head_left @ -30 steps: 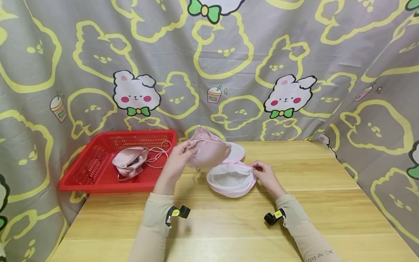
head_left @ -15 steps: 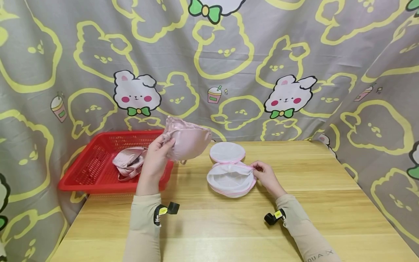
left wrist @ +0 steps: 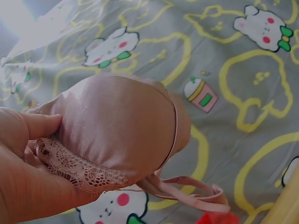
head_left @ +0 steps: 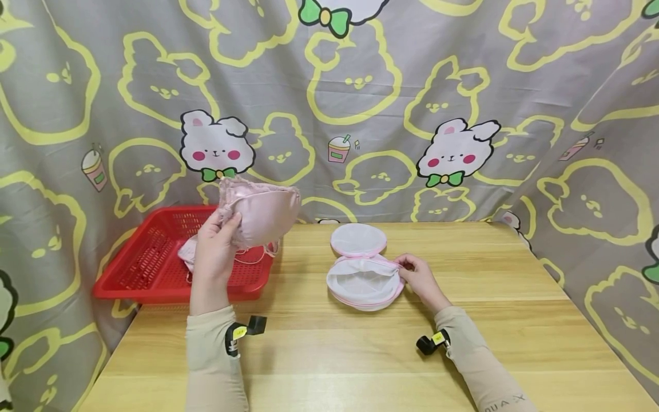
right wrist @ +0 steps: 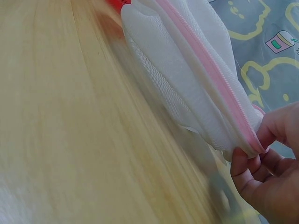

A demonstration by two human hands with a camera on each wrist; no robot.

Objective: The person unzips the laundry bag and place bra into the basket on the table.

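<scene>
A pink bra (head_left: 265,214) with lace trim hangs in the air over the red basket's right side. My left hand (head_left: 215,246) grips it by its lacy edge, thumb on the smooth cup, as the left wrist view shows; its strap (left wrist: 196,193) dangles below. On the table, a white mesh laundry bag (head_left: 366,286) with a pink zipper (right wrist: 210,65) lies with its round lid (head_left: 358,239) folded back and its mouth gaping. The fingers of my right hand (head_left: 419,278) pinch the bag's rim at its right end, by the zipper.
At the left of the wooden table (head_left: 329,366) stands a red plastic basket (head_left: 149,257). Inside it lies another pink garment (head_left: 188,252), partly hidden behind my left hand. A patterned curtain (head_left: 360,131) closes off the back and sides.
My left hand has carried the bra leftward and up, from over the mesh bag to over the basket. The right hand and the bag have stayed put.
</scene>
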